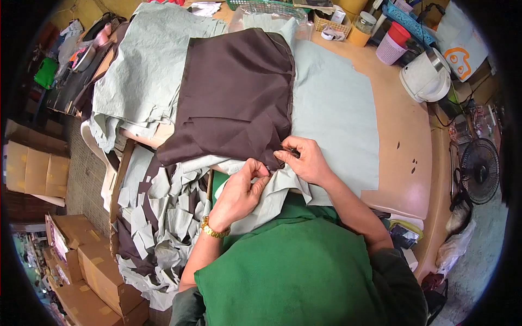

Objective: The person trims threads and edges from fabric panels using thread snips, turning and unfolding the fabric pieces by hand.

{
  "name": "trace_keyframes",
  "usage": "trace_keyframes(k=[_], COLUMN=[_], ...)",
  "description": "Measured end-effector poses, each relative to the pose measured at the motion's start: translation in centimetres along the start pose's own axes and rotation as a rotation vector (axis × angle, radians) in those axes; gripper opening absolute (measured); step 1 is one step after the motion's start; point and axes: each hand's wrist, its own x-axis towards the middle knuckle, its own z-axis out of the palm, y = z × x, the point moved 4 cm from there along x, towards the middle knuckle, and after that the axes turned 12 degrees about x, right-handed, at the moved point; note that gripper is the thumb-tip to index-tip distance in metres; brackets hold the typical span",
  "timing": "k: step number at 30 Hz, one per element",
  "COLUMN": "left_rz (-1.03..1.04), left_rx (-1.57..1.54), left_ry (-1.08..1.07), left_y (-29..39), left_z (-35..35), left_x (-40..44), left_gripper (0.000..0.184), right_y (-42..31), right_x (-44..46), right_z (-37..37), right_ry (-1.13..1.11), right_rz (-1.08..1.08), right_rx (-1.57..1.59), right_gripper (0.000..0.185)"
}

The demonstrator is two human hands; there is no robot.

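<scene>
A dark brown piece of cloth (pixel 234 81), with seams along its edges, lies over pale grey-green fabric on the table. My left hand (pixel 242 193), a gold watch (pixel 213 228) at its wrist, pinches the near right corner of the brown cloth between thumb and fingers. Just to the right, my right hand (pixel 305 161) is closed at the same corner. A small dark object (pixel 291 151) shows among its curled fingers; its kind is too hidden to tell. Pale fabric (pixel 272 198) hangs under both hands, over a green cloth (pixel 288 261) on my lap.
Pale sheets (pixel 337 114) cover part of the tan tabletop (pixel 402 146). Fabric scraps (pixel 163 212) fill a bin at left. A white kettle (pixel 426 76), a glass jar (pixel 361 30) and a pink cup (pixel 391 48) stand back right. A black fan (pixel 479 169) is beyond the table.
</scene>
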Motion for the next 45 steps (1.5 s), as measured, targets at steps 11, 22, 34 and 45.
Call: trace_keyframes(k=[11,22,34,45], left_rz=[-0.087,-0.109,-0.067,-0.027], left_rx=[-0.384,-0.131,-0.136,-0.029], left_ry=[0.092,0.122,0.096,0.153], left_y=[-0.2,1.7,1.8,1.7], left_z=[1.9,0.8,0.5,0.6], left_x=[1.6,0.7,0.5,0.4], left_gripper=[0.011,0.044,0.055,0.053], right_y=[-0.1,-1.3,-4.9,-4.7], right_x=[-0.2,-2.2,-6.2,-6.4], right_z=[0.2,-0.4,0.1,0.1], right_ry=[0.046,0.285,0.182,0.209], right_rz=[-0.049,-0.181,-0.527,-0.538], right_rx=[0.059,0.054,-0.631,-0.654], right_gripper=[0.023,0.031,0.033,0.033])
